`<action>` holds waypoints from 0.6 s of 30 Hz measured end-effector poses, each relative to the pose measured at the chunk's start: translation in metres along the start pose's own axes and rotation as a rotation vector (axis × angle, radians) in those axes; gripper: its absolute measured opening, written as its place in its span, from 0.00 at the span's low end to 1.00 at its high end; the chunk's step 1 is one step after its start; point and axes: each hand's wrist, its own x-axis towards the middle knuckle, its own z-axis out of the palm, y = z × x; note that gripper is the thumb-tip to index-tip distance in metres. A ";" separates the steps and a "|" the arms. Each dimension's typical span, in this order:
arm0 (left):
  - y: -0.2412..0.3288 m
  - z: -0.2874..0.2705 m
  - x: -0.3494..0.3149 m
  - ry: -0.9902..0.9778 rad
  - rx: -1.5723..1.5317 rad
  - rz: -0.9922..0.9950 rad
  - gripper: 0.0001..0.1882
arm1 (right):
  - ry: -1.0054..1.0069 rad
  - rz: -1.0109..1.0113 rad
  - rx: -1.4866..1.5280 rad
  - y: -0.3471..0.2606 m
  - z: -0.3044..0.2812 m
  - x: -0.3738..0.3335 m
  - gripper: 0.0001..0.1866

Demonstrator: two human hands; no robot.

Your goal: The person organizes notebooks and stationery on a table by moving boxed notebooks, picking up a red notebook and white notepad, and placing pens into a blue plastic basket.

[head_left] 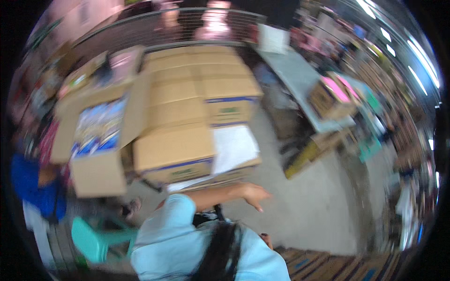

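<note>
My left arm reaches across in front of my light blue top, and my left hand [254, 194] hangs over the floor with fingers loosely stretched and nothing seen in them. It is nearest to a stack of cardboard boxes [176, 147], just beyond and to its left, but apart from it. White sheets [234, 147] lie on a lower box at the stack's near right corner. Only a small part of my right hand [266, 240] shows beside my top; its fingers are mostly hidden. Motion blurs the picture.
At left, an open carton [98, 180] holds blue-and-clear packets [100, 124]. A person in blue [35, 182] stands beside it, near a green stool [96, 239]. A grey table [293, 70] at right bears a box with pink pieces [333, 96]. Flattened cardboard [328, 267] lies at lower right.
</note>
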 end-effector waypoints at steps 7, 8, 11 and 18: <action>0.013 -0.085 0.151 -0.100 0.158 0.041 0.41 | 0.277 0.172 0.966 0.100 -0.088 -0.014 0.26; 0.023 -0.087 0.185 -0.051 0.118 0.186 0.39 | 0.354 0.182 1.059 0.110 -0.101 -0.019 0.25; 0.067 -0.089 0.285 0.026 -0.073 0.487 0.30 | 0.472 0.214 1.095 0.159 -0.121 -0.025 0.13; 0.196 -0.127 0.486 -0.082 -0.167 0.598 0.12 | 0.219 -0.207 1.415 0.220 -0.242 0.011 0.08</action>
